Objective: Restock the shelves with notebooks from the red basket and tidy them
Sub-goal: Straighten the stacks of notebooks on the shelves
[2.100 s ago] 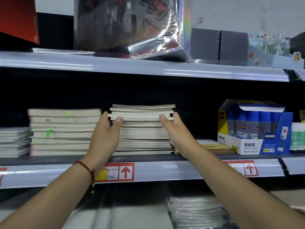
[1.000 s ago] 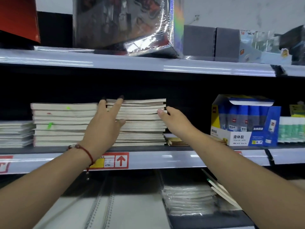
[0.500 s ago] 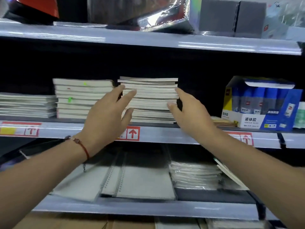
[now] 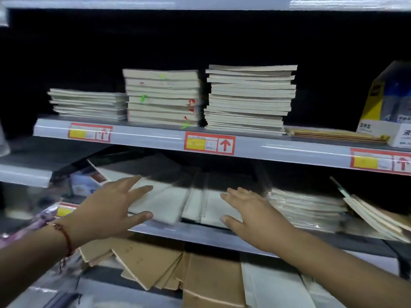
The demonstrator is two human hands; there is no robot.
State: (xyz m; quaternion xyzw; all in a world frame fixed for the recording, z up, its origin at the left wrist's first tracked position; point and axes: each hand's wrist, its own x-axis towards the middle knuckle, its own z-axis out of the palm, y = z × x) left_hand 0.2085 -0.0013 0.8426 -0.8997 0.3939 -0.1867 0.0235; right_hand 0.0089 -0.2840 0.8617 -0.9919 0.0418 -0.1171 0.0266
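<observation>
On lower shelf, both hands reaching for spiral notebooks.
Left hand (image 4: 111,210) and right hand (image 4: 251,212) hover, fingers spread, gripping nothing, over spiral notebooks (image 4: 193,203) on the shelf (image 4: 200,237); square edges flush from both sides. Behind, notebook stacks (image 4: 249,98) look neat.

Two bare forearms enter from the lower corners of the frame, without sleeves. The left hand (image 4: 109,210), lower left, has a thin red cord bracelet (image 4: 65,237) at the wrist, with a short dangling end. The right hand (image 4: 253,215), lower centre-right, wears nothing visible.
</observation>
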